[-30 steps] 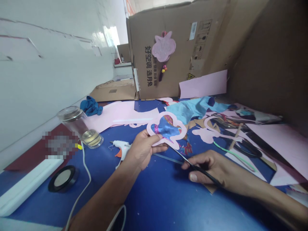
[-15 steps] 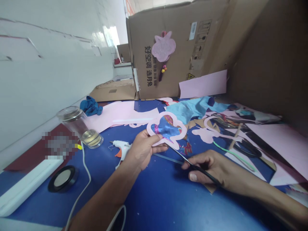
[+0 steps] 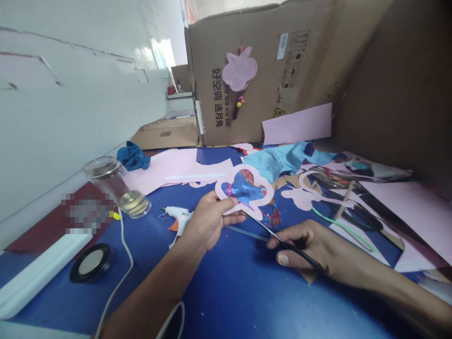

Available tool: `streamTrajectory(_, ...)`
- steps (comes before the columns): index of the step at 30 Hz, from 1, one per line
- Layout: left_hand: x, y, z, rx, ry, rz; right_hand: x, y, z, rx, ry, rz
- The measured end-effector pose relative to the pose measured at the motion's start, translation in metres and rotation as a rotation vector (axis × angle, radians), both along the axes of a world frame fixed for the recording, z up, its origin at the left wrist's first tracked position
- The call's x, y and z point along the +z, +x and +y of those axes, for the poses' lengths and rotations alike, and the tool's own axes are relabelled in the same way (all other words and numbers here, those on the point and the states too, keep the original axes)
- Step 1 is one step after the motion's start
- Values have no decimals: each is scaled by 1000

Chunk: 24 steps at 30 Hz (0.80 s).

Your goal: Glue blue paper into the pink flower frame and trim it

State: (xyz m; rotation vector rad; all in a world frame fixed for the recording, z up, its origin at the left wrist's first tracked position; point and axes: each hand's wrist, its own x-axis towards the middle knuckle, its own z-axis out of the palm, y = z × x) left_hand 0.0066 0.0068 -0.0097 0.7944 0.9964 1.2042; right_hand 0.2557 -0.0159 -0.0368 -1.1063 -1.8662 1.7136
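Observation:
My left hand [image 3: 208, 221] pinches a pink cloud-shaped paper frame [image 3: 266, 181] between thumb and fingers. Shiny blue patterned fabric [image 3: 245, 188], with pink and orange parts, fills the frame's opening. My right hand [image 3: 307, 245] is closed around a slim, pointed metal tool with a black handle [image 3: 298, 252]; its exact kind is unclear. The tool's tip meets the lower edge of the frame, near my left fingertips. Behind my left wrist, a white glue gun [image 3: 181, 216] with an orange trigger lies on the blue table [image 3: 226, 292].
At left stand a glass jar [image 3: 120, 188], a black tape roll [image 3: 92, 262] and a white cable [image 3: 129, 254]. Pink paper [image 3: 176, 165], light-blue cloth [image 3: 278, 160], a pink cutout [image 3: 300, 197] and a green strip [image 3: 342, 228] lie around. A cardboard box [image 3: 264, 28] rises behind.
The view has shifted very slightly. Both hands, the paper frame and the tool keep the same positions.

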Motion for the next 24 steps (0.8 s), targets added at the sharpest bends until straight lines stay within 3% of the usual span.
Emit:
streamTrajectory(12, 0, -3, 0, 52, 1, 38, 8, -6, -3, 92, 1, -35)
streamTrajectory(17, 0, -5, 1, 109, 16, 69, 18, -11, -5, 188, 241, -70)
streamTrajectory(24, 1, -9, 5, 173, 21, 17, 10, -16, -5, 272, 729, -201)
